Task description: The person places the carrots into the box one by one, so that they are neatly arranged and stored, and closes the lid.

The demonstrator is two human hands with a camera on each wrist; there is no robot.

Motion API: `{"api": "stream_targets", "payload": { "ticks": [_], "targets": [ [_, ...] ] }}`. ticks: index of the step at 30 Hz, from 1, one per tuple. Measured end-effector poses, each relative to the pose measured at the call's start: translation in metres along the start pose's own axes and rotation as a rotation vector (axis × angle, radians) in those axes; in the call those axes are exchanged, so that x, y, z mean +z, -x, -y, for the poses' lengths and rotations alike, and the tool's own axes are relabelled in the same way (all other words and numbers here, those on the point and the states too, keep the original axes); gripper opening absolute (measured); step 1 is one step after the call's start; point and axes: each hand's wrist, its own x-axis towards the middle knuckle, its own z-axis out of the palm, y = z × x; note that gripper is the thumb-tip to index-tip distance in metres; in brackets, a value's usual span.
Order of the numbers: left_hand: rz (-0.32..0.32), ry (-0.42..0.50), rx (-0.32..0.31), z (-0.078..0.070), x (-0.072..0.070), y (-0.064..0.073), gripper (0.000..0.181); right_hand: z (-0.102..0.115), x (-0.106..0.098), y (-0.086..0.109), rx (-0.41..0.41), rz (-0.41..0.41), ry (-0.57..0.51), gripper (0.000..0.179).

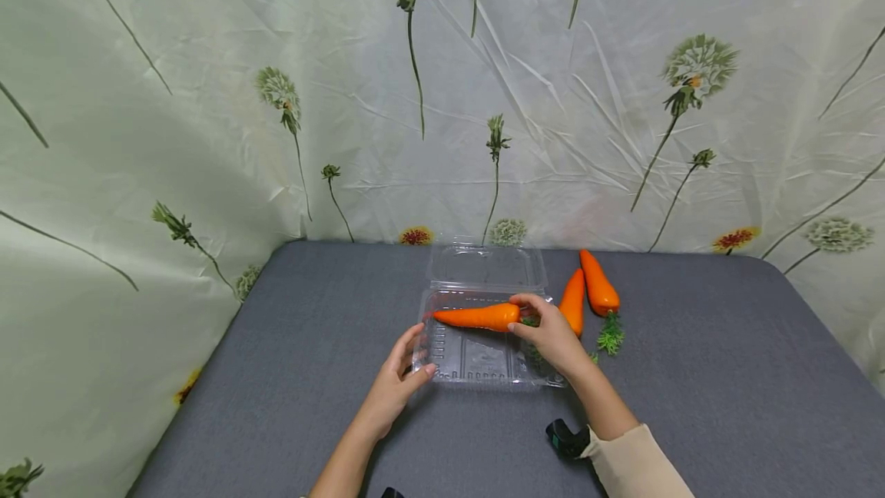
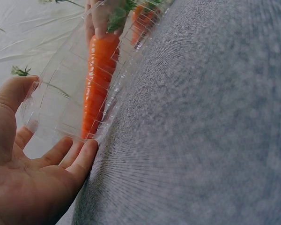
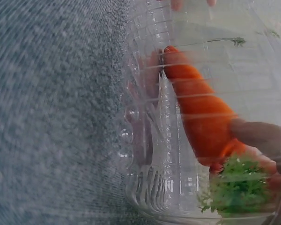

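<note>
A clear plastic clamshell box (image 1: 487, 363) lies on the table with its hinged lid (image 1: 487, 266) folded back toward the wall. My right hand (image 1: 553, 335) pinches an orange carrot (image 1: 477, 317) by its thick end, thumb on the near side. The carrot lies crosswise over the back half of the tray, tip pointing left. Its green leaves (image 3: 236, 185) show in the right wrist view, below the fingers. My left hand (image 1: 389, 396) holds the box's left end. In the left wrist view its thumb (image 2: 18, 89) is at the rim and its fingers spread along the end wall.
Two more carrots, one closer (image 1: 572, 302) and one farther (image 1: 598, 284), lie right of the box with green tops toward me. Grey cloth (image 1: 311, 313) covers the table. A flower-printed curtain (image 1: 442, 190) hangs behind. A black device (image 1: 568, 439) is at the right wrist.
</note>
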Motion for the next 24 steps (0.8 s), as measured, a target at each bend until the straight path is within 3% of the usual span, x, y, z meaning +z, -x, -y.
{"api": "stream_targets", "payload": {
  "ticks": [16, 24],
  "targets": [
    [-0.005, -0.006, -0.005, -0.0005, 0.0001, 0.0, 0.065, -0.0001, 0.0028, -0.0015, -0.001, -0.021, 0.121, 0.039],
    [-0.012, -0.013, -0.005, -0.0054, 0.001, 0.0025, 0.063, 0.0015, 0.0034, 0.0007, -0.047, -0.03, 0.138, 0.041]
  ]
}}
